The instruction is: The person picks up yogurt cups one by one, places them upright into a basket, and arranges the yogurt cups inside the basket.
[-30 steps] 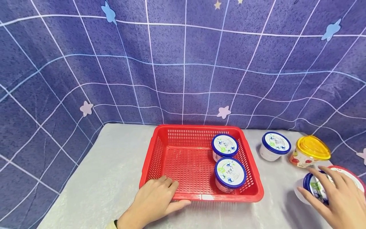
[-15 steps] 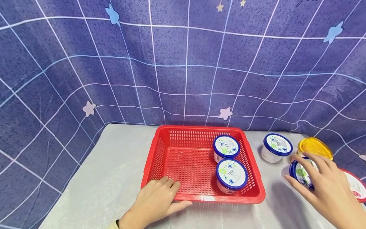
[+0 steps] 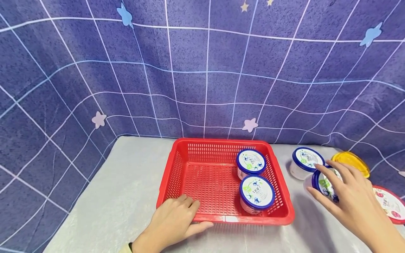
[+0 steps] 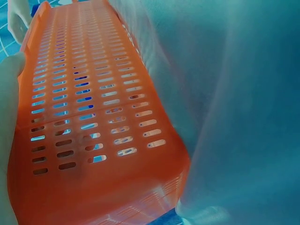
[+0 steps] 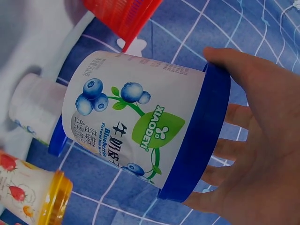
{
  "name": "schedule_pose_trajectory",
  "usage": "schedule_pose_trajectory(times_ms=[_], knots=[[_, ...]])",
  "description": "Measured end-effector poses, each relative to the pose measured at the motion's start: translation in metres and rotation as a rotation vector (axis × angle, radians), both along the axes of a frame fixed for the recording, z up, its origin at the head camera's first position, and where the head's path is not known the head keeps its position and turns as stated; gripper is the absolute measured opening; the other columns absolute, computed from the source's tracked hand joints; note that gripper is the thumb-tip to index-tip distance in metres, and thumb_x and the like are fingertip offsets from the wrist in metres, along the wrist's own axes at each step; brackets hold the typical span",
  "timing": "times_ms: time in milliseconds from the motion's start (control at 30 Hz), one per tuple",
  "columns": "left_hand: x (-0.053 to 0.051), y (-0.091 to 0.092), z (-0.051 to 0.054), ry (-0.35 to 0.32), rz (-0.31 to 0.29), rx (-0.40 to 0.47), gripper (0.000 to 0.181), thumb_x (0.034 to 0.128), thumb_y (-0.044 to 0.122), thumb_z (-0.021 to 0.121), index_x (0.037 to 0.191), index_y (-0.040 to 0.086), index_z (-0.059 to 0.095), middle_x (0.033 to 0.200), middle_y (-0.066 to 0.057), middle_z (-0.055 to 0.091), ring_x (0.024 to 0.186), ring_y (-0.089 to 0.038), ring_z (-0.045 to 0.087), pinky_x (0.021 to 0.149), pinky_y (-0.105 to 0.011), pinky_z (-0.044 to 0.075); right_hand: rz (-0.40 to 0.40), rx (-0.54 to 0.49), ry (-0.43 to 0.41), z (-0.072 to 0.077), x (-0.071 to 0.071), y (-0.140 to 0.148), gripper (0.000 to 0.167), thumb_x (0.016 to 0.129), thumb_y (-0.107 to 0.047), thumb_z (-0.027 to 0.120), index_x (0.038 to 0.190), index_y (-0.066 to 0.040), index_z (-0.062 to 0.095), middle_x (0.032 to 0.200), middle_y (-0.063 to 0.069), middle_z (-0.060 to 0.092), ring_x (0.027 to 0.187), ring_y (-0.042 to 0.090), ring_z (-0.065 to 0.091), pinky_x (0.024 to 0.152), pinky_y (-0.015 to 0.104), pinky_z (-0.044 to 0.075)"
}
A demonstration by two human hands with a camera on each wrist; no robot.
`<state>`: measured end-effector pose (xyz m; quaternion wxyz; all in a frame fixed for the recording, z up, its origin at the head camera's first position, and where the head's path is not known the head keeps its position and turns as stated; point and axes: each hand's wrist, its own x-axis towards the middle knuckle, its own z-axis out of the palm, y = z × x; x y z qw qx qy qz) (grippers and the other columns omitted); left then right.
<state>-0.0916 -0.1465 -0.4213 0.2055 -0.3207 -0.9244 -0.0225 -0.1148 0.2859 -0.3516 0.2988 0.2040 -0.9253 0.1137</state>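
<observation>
In the head view, my left hand grips the front rim of a red plastic basket, fingers over the rim and thumb outside. The basket's slotted wall fills much of the left wrist view. My right hand holds a white blueberry tub by its blue lid, tilted, right of the basket. Its fingertips and thumb reach round the lid's edge. Two similar blue-lidded tubs, a rear one and a front one, stand inside the basket's right side.
Just behind the held tub stands another blue-lidded tub. Beside it is a yellow-lidded tub, its body showing strawberries. A red-lidded tub is at the far right, partly behind my right hand. A blue patterned curtain hangs behind the grey table.
My right hand has moved left and slightly away from me with the blueberry tub, nearer the basket. The red-lidded tub is more exposed. My left hand keeps its hold on the rim.
</observation>
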Motion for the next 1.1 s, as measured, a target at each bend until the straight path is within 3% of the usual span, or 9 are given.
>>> schedule_pose_trajectory(times_ms=[200, 400, 633, 733, 967, 1100], knots=[[-0.001, 0.0, 0.001, 0.003, -0.006, -0.001, 0.067, 0.0918, 0.076, 0.039, 0.079, 0.016, 0.066, 0.065, 0.003, 0.058, 0.055, -0.012, 0.051, 0.046, -0.022, 0.031, 0.025, 0.0, 0.018, 0.005, -0.002, -0.004, 0.067, 0.077, -0.048, 0.08, 0.126, -0.006, 0.063, 0.128, 0.024, 0.053, 0.117, 0.049, 0.044, 0.101, 0.068, 0.027], [-0.001, 0.0, 0.0, 0.0, -0.005, -0.003, 0.066, 0.0918, 0.076, 0.039, 0.079, 0.016, 0.065, 0.064, 0.003, 0.057, 0.054, -0.012, 0.05, 0.047, -0.022, 0.031, 0.023, -0.004, 0.019, 0.011, -0.004, -0.011, 0.067, 0.073, -0.039, 0.084, 0.127, -0.008, 0.063, 0.13, 0.022, 0.053, 0.117, 0.049, 0.044, 0.093, 0.069, 0.03], [-0.001, 0.0, 0.0, 0.006, -0.004, 0.002, 0.066, 0.0916, 0.076, 0.04, 0.079, 0.017, 0.065, 0.064, 0.003, 0.056, 0.055, -0.012, 0.05, 0.047, -0.023, 0.03, 0.075, -0.012, 0.027, 0.023, -0.011, -0.024, 0.069, 0.072, -0.035, 0.083, 0.133, -0.01, 0.061, 0.133, 0.02, 0.052, 0.12, 0.046, 0.044, 0.11, 0.059, 0.025], [0.0, 0.0, 0.0, 0.001, -0.002, -0.005, 0.066, 0.0918, 0.076, 0.04, 0.079, 0.017, 0.064, 0.064, 0.003, 0.056, 0.055, -0.012, 0.05, 0.047, -0.023, 0.031, 0.092, -0.007, 0.03, 0.025, -0.014, -0.029, 0.068, 0.072, -0.036, 0.083, 0.131, -0.008, 0.062, 0.133, 0.02, 0.052, 0.122, 0.045, 0.043, 0.111, 0.059, 0.024], [0.0, 0.0, 0.002, -0.024, 0.006, -0.019, 0.066, 0.0922, 0.076, 0.038, 0.082, 0.017, 0.066, 0.066, 0.003, 0.058, 0.057, -0.012, 0.051, 0.048, -0.023, 0.032, 0.105, -0.01, 0.033, 0.028, -0.019, -0.037, 0.067, 0.072, -0.037, 0.083, 0.128, -0.007, 0.063, 0.134, 0.021, 0.052, 0.123, 0.042, 0.043, 0.107, 0.061, 0.028], [0.0, 0.0, 0.001, -0.022, 0.006, -0.018, 0.066, 0.0922, 0.076, 0.038, 0.081, 0.017, 0.065, 0.067, 0.003, 0.058, 0.057, -0.012, 0.051, 0.048, -0.023, 0.032, 0.095, -0.017, 0.02, 0.028, -0.021, -0.04, 0.07, 0.069, -0.036, 0.086, 0.129, -0.009, 0.063, 0.135, 0.022, 0.052, 0.122, 0.042, 0.043, 0.098, 0.066, 0.033]])
